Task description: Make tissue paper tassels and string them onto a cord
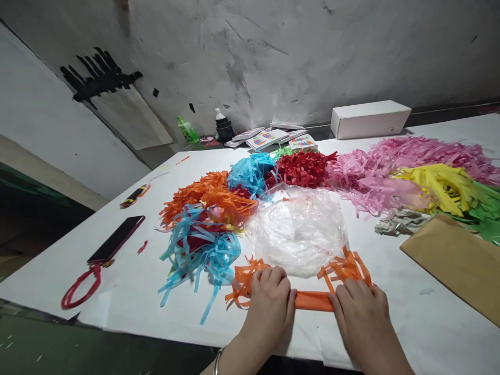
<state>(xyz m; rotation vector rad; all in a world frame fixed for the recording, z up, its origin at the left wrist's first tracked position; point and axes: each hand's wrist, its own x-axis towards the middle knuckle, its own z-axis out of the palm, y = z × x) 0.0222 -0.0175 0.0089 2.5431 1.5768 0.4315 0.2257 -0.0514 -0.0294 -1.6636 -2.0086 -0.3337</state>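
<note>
Left hand: the left hand (271, 302) lies palm-down with fingers curled onto the left end of the orange fringe roll (312, 300), pressing it flat rather than gripping around it.
Right hand: the right hand (361, 312) presses the right end the same way, fingers bent over the roll.
Orange fringe roll: it lies across the near edge of the tabletop (425, 323), between the two hands, with cut strips fanning out far of each hand.
Doing it well: even pressure from both hands, I judge, keeps the rolled band tight and straight (a lopsided push would likely let it cone).
Near edge: the roll sits close to the tabletop's near rim, so there is little room toward the person.
Far side: the clear plastic bag (299, 229) lies just beyond the roll, touching the orange strips.
Left room: the blue fringe pile (199, 252) is near; farther left lie the phone (116, 238) and red cord (80, 286).
Right room: bare tabletop up to the brown envelope (457, 263).
</note>
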